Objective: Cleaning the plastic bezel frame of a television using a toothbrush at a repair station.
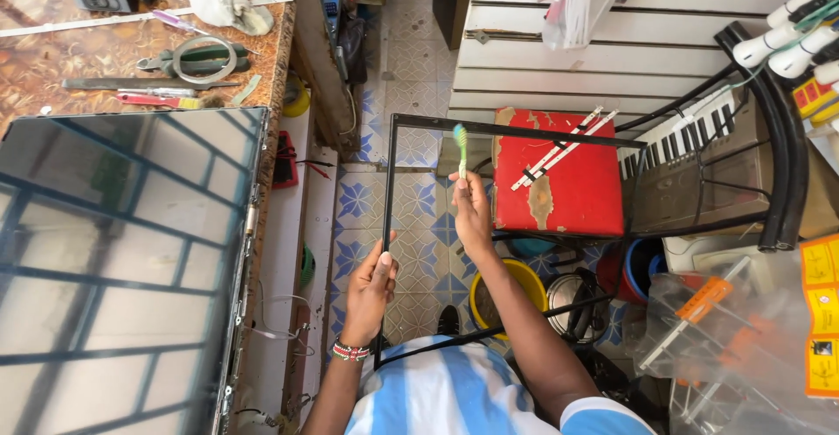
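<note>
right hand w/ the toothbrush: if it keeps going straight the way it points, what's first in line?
The right hand points the green toothbrush up-frame; first in line looks like the thin black frame's top bar, then tiled floor. Depth is unclear.

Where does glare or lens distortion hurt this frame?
Head view: the flat screen panel on the workbench mirrors bright window bars, hiding its surface; wide-angle bending curves the edges; the toothbrush in the right hand and the black frame in the left hand stay sharp.

Below our left hand (371,288) fingers, the black frame (507,131) runs behind our striped shirt (446,391). Beyond our right hand (472,208) fingertips, the toothbrush (461,145) bristles blur. The screen panel (122,269), left of our fingers, is cut by the picture's edge.
</note>
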